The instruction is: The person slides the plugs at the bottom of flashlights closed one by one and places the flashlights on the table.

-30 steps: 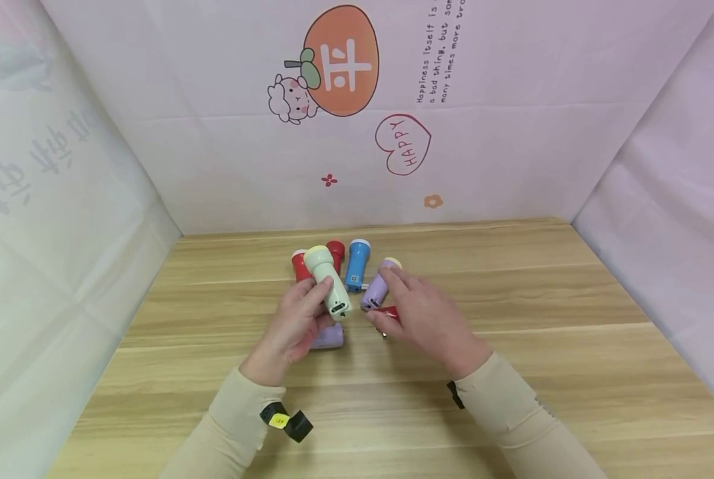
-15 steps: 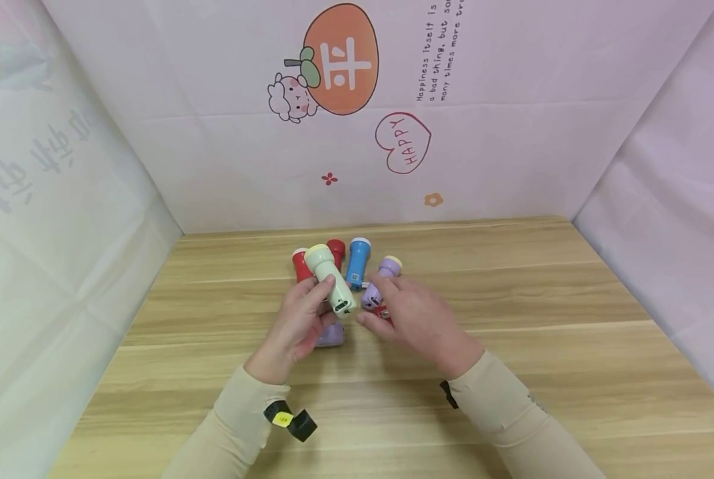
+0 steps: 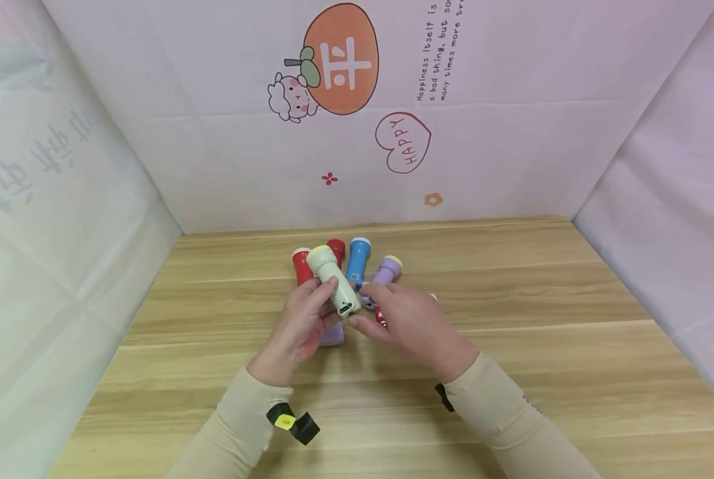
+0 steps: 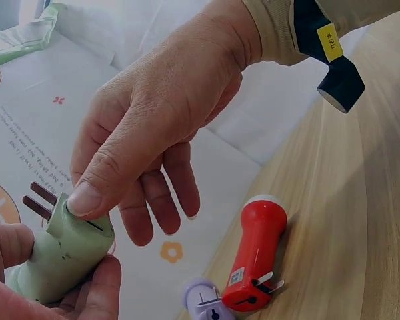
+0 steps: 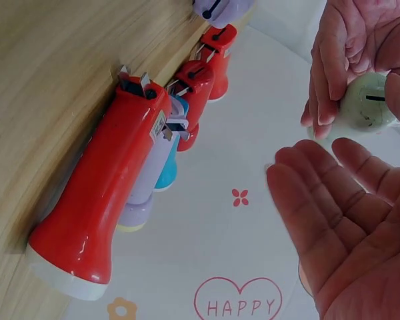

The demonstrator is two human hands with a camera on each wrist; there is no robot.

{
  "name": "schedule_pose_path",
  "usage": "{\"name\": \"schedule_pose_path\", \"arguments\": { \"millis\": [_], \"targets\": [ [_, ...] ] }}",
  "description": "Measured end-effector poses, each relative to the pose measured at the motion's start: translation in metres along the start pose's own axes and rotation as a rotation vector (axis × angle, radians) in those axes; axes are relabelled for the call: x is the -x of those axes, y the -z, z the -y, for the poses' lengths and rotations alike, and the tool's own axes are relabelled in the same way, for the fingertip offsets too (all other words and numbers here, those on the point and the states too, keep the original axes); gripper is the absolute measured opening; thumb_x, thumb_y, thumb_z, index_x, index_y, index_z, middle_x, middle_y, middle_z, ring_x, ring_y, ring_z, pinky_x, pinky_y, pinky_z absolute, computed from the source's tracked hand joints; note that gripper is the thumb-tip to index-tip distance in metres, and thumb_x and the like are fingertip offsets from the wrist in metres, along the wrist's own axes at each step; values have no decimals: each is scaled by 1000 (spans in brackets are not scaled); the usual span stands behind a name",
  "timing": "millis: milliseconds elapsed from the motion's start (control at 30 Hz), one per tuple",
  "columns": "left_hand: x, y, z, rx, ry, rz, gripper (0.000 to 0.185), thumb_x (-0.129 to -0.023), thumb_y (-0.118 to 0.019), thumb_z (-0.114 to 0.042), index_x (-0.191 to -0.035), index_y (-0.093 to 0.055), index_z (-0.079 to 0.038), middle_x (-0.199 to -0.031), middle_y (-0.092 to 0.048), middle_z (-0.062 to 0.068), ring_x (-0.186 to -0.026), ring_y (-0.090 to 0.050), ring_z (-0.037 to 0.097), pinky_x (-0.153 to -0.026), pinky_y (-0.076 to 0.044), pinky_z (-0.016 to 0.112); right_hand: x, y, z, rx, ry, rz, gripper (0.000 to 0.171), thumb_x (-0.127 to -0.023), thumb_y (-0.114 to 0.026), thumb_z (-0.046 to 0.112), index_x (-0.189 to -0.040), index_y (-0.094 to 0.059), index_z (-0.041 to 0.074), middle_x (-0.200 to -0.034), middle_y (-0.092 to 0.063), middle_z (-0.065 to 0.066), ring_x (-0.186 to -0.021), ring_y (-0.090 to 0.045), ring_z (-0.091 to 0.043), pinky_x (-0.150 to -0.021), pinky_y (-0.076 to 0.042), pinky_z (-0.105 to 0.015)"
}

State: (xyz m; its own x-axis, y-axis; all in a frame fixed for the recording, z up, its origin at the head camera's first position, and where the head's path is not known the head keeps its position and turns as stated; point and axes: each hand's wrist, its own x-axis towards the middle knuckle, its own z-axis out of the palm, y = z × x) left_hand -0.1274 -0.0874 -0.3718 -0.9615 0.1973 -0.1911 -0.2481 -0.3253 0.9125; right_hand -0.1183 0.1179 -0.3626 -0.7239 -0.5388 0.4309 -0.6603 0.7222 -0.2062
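At frame centre, the green flashlight (image 3: 333, 281) is gripped by the left hand (image 3: 297, 326); its plug end is pressed by the right hand (image 3: 413, 322) thumb, fingers extended.

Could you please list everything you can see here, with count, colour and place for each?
green flashlight: one, pale green, lifted above the table, plug prongs out at its rear end.
red flashlights: three; two at the back of the cluster, one lying under the right hand.
blue flashlight: one, blue with a white head, back of the cluster.
purple flashlights: two, lilac; one right of the blue one, one under the left hand.
table: one, light wood grain.
backdrop: pink printed sheets, three sides.
left hand: grips the green flashlight's body.
right hand: thumb tip presses the green flashlight's plug end, fingers loose.
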Motion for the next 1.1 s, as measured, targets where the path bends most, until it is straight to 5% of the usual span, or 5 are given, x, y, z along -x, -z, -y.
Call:
{"name": "schedule_pose_path", "arguments": {
  "millis": [433,1100],
  "targets": [
    [1,-1,2,-5,4,12,47,-110,-53,-25,-144,-46,6,-115,-71,6,-99,-72,13,-90,-60,27,1,-3,2,-2,46,-59,37,-93,-78,44,-111,-68,13,-70,-53,10,-58,-46,-3,-50,-36,-18],
    [2,-2,1,6,-13,42,48,-111,-49,-27,-145,-45,7,-128,-70,15,-105,-71,13,-93,-59,27,1,0,6,-90,-17,-16,31,-96,-75,39,-112,-68,13,-76,-64,10,-61,-52,-1,-56,-46,-17]
  ]
}}
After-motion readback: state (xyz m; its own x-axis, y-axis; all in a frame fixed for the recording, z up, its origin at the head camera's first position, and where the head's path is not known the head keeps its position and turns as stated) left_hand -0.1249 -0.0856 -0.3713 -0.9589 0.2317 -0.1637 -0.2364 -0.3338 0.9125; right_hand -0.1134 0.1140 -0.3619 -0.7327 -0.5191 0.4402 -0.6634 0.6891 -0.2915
